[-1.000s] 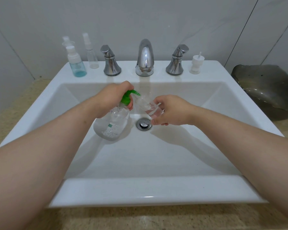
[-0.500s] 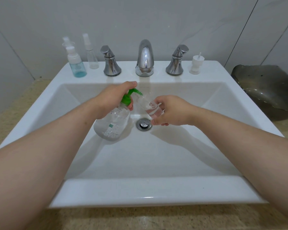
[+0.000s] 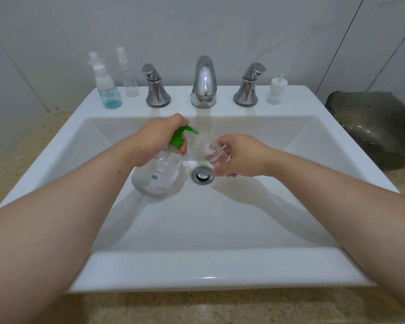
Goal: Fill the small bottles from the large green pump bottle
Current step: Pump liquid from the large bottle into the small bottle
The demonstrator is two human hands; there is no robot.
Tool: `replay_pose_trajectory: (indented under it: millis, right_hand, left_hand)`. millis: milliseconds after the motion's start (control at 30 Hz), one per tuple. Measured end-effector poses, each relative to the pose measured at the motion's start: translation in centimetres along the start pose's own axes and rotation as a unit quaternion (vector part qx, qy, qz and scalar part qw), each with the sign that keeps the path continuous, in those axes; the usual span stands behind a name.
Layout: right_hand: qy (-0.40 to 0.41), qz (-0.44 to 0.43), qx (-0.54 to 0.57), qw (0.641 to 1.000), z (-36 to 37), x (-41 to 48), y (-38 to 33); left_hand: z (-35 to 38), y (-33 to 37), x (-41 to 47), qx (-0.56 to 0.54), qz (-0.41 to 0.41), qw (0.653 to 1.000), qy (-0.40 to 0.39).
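Hardly moved vs half a sec ago: my L hand (image 3: 157,141) grips green pump bottle (image 3: 158,174) neck, fingers over pump; R hand (image 3: 241,155) pinches small bottle (image 3: 214,154), tilted so mouth meets nozzle, both over sink (image 3: 197,265) for drips.

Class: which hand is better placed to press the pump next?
Left. The left hand grips the green pump bottle at its pump head; the right hand holds the small bottle at the nozzle.

The left forearm (image 3: 56,218) and the right forearm (image 3: 337,195) are bare along all their visible length, up to the frame's edges. The left hand (image 3: 159,139) and right hand (image 3: 241,155) are bare too. Fingernail detail is too small to tell.
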State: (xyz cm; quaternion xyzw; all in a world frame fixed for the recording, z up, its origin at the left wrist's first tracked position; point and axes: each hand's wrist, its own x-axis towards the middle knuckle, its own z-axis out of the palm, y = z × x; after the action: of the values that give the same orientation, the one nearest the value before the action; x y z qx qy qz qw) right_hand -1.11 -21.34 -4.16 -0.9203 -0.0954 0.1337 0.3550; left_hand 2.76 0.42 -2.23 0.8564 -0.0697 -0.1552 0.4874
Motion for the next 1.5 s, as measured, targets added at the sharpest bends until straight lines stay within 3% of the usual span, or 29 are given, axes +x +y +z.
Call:
replay_pose_trajectory:
  millis: [533,1500]
  right_hand:
    - [0.003,0.0,-0.002,1.0,-0.06,0.11,0.05]
    - [-0.001,0.001,-0.002,1.0,-0.07,-0.02,-0.12]
  left_hand:
    - [0.2,0.0,0.05,-0.032,-0.002,0.999,-0.002]
    - [-0.01,-0.31,0.05,0.013,0.006,1.0,0.008]
